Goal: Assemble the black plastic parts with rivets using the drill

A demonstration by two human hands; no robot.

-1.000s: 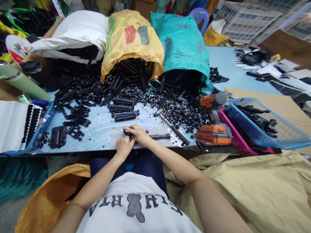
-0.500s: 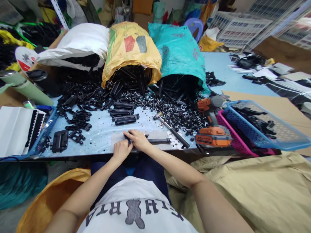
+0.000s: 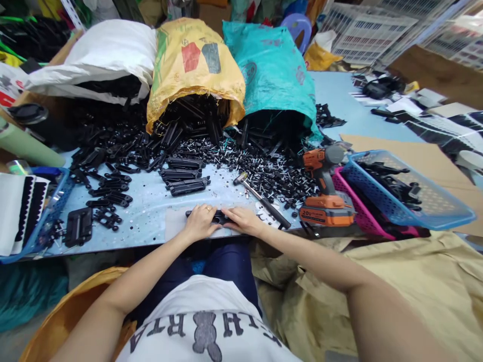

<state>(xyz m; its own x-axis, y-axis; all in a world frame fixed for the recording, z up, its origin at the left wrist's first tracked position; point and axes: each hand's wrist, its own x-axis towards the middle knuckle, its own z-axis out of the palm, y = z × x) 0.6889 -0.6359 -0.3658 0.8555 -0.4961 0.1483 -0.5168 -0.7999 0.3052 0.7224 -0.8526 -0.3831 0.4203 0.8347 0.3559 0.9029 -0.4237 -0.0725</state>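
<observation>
A long black plastic part (image 3: 219, 217) lies low over a pale board (image 3: 174, 223) at the bench's front edge. My left hand (image 3: 202, 221) is closed over its left portion, with a dark end showing past the fingers. My right hand (image 3: 243, 220) grips the part further right, fingers pointing left and thumb near my left thumb. Both palms cover much of the part, so its full shape is hidden. Just right of my right hand rests a hammer (image 3: 264, 201), its head pointing away. Several similar black parts (image 3: 186, 176) are stacked behind my hands.
An orange cordless drill (image 3: 324, 188) stands to the right, beside a blue basket (image 3: 445, 216) of black parts. Loose screws (image 3: 260, 168) are heaped behind. White, yellow (image 3: 199, 55) and teal (image 3: 271, 65) sacks line the back. Another blue basket (image 3: 62, 201) sits at left.
My hands have moved apart to lie side by side along the black part. The right hand has shifted right, and the left hand now covers the part's left portion. The view has tilted slightly.
</observation>
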